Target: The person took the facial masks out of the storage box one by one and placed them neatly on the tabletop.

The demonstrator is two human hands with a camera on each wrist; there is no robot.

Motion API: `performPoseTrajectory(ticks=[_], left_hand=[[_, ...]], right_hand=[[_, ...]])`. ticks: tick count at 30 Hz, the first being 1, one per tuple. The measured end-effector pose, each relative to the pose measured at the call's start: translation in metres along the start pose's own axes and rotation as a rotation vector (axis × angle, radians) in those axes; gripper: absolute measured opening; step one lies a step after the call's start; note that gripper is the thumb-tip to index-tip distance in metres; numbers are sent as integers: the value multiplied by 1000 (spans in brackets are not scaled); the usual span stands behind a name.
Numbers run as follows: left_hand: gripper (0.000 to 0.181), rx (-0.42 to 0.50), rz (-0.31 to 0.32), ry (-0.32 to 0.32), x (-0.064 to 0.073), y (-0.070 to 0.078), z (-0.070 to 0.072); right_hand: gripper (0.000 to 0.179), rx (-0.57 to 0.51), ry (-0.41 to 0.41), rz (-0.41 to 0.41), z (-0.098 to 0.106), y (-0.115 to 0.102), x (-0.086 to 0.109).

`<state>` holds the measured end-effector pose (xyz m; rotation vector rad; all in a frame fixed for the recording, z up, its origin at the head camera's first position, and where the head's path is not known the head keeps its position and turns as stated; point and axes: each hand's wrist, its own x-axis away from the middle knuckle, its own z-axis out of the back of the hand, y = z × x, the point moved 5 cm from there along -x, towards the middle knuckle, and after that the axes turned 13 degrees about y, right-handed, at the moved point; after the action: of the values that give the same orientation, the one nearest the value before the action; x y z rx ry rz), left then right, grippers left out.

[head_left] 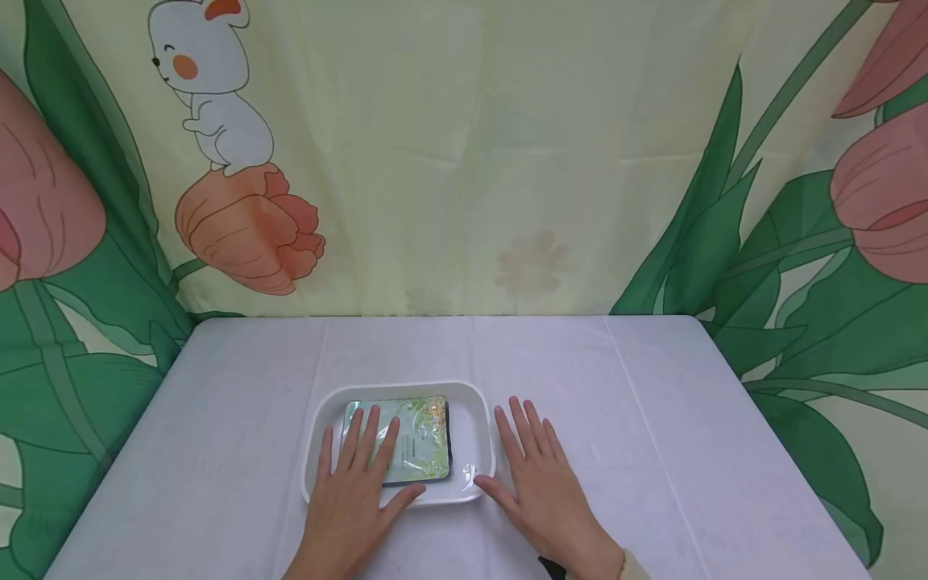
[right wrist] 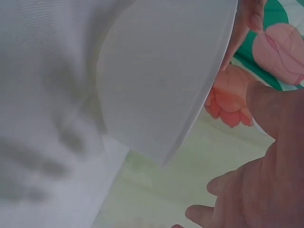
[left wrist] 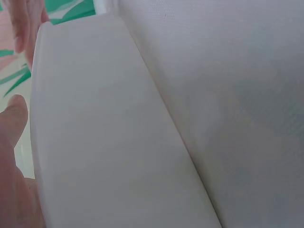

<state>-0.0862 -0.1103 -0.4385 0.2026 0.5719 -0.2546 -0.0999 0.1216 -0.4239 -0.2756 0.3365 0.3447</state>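
A white rectangular tray [head_left: 471,427] with rounded corners stands on the table, and in it lies a flat, glossy light-green packet [head_left: 424,439] with a leafy print. Over the tray's left part spreads my left hand [head_left: 351,483], fingers straight, covering part of the packet; whether it touches the packet I cannot tell. Just right of the tray is my right hand [head_left: 540,483], fingers extended and thumb close to the rim. Both wrist views show the tray's outer wall [left wrist: 104,118] from low down. In the right wrist view the right hand [right wrist: 266,166] is apart from the wall.
A white cloth [head_left: 616,435] covers the table. Behind it hangs a pale yellow curtain [head_left: 435,161] printed with a rabbit, tulips and leaves. Something dark [head_left: 553,568] shows at the right wrist, by a pale sleeve [head_left: 633,566].
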Motion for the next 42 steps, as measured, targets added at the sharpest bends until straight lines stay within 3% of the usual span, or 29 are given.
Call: performPoseTrajectory(ticks=[7, 16, 24, 31, 37, 42], left_hand=[[86, -18, 4, -9, -2, -5, 0], [87, -3, 104, -94, -7, -18, 4], [86, -18, 119, -39, -7, -32, 7], [81, 5, 140, -36, -8, -44, 9], [80, 15, 199, -63, -9, -54, 10], [78, 77, 281, -97, -9, -64, 12]], right_hand=[[84, 10, -38, 11, -4, -8, -8], [84, -55, -33, 39, -3, -26, -24], [82, -80, -23, 72, -8, -34, -35], [80, -140, -16, 83, -13, -40, -42], [82, -192, -34, 57, -18, -44, -47], [84, -212, -52, 55, -21, -47, -51]])
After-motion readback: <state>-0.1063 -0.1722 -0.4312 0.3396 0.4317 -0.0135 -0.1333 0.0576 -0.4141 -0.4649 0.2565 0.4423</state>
